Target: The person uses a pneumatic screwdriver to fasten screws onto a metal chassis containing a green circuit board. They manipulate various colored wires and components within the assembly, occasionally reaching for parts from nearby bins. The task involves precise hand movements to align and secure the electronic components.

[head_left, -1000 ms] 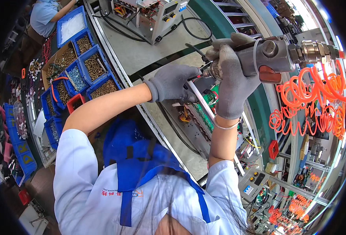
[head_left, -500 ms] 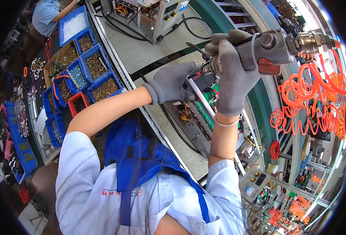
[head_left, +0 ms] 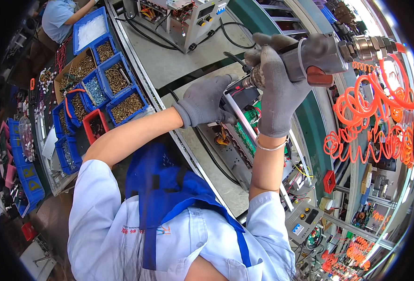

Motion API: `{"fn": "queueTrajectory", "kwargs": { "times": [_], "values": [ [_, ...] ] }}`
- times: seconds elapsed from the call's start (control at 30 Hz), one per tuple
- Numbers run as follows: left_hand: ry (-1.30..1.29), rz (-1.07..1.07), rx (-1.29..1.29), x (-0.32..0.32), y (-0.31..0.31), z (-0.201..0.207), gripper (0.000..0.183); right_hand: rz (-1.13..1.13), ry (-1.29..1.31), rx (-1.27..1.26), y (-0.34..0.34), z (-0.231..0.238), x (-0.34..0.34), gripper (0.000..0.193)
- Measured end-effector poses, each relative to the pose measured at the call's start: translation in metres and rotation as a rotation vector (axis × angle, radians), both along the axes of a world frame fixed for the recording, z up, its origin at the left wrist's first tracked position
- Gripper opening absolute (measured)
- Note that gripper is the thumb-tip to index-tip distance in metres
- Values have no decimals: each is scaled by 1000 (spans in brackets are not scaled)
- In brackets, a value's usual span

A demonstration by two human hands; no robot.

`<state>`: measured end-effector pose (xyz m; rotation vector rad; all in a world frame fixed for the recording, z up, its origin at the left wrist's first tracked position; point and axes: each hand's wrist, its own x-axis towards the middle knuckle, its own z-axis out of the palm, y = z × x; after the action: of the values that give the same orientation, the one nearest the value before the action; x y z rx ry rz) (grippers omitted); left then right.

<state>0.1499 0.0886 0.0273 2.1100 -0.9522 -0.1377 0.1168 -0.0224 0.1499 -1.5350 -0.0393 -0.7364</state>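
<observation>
My right hand (head_left: pixel 284 96), in a grey glove, is wrapped round a dark grey pneumatic screwdriver (head_left: pixel 321 54) with a red-brown lever. The tool lies nearly level, its front end pointing left at the end of an open metal chassis (head_left: pixel 232 154). My gloved left hand (head_left: pixel 202 100) is closed at that end, beside the tool's nose, with its fingers curled at the chassis edge. Whatever lies between its fingertips is hidden. A silver bar (head_left: pixel 240 114) runs along the chassis top, and green circuit boards (head_left: pixel 252 117) show inside. The tool's tip and any screw there cannot be made out.
Blue bins (head_left: pixel 120 105) of screws and small parts and a red bin (head_left: pixel 94 125) stand at the left. Orange coiled air hoses (head_left: pixel 356 105) hang at the right. Another open chassis (head_left: pixel 195 28) stands beyond, a control panel (head_left: pixel 304 219) nearer. A person (head_left: pixel 57 21) sits at the upper left.
The pneumatic screwdriver and my right hand have shifted very slightly. My left hand stays at the chassis end. The view has moved a little.
</observation>
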Motion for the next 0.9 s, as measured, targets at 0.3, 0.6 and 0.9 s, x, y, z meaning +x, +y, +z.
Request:
{"fn": "queueTrajectory", "kwargs": {
  "times": [0.3,0.6,0.9],
  "values": [
    [60,95,25,-7,2,-1,99,-62,-43,65,2,-5,1,12],
    [127,253,18,-23,3,-1,98,-65,-63,66,0,-5,-4,11],
    [84,310,-51,-30,5,-10,102,-13,-73,-29,0,-6,6,9]
  ]
}}
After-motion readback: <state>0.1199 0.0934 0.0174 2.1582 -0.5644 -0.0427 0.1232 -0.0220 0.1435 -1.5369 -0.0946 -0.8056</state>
